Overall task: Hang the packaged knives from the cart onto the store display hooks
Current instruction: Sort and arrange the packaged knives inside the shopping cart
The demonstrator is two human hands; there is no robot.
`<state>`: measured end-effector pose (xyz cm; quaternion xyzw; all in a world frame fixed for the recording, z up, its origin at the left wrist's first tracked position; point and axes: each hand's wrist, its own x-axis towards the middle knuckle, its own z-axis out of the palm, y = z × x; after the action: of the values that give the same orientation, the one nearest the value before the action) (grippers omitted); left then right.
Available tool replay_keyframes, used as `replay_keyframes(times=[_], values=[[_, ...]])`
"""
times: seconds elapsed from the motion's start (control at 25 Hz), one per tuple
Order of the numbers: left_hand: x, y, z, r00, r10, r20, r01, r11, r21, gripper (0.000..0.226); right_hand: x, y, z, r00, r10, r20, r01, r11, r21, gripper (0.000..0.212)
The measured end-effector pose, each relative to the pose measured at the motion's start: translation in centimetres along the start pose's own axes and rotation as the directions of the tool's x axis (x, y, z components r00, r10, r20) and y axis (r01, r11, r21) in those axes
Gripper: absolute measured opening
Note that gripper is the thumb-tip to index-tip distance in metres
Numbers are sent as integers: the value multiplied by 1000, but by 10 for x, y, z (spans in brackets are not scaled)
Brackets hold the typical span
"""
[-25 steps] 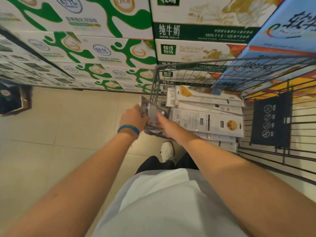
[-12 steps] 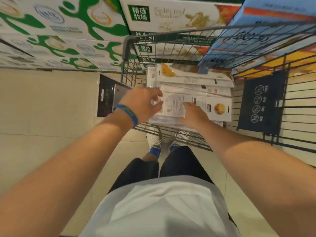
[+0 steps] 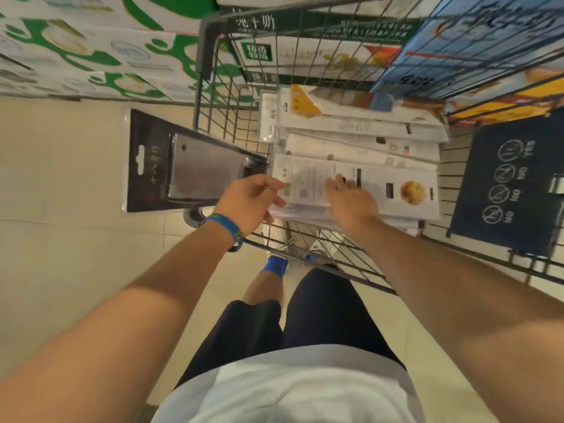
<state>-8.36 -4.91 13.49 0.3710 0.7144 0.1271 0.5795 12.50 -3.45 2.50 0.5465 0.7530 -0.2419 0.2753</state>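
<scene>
Left hand (image 3: 250,203) and right hand (image 3: 351,204), loosely open, over top knife package (image 3: 384,190) in cart (image 3: 204,44)

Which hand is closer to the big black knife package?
Left. The left hand hovers just right of the black knife package. The right hand is farther right, fingers on the top white package.
</scene>
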Motion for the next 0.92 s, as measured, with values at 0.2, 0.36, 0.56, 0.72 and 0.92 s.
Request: replay_keyframes(times=[0.2,0.36,0.56,0.72,0.92], values=[[-9,16,-19,997,-27,-73,21,996,-86,16,-34,28,-49,974,175,-146,-73,848,525,18],[-19,44,-37,989,-82,-123,61,985,-161,14,-75,55,-116,895,365,-258,62,471,880,14],[-40,108,-29,997,66,49,-54,973,-222,20,-135,50,-191,825,527,-202,281,-72,957,7],[-58,155,-26,947,304,107,-314,944,101,60,-168,36,-226,819,556,-143,443,-453,774,10],[-73,159,-29,892,429,143,-452,836,312,42,-190,15,-248,834,552,11,460,-706,539,28]])
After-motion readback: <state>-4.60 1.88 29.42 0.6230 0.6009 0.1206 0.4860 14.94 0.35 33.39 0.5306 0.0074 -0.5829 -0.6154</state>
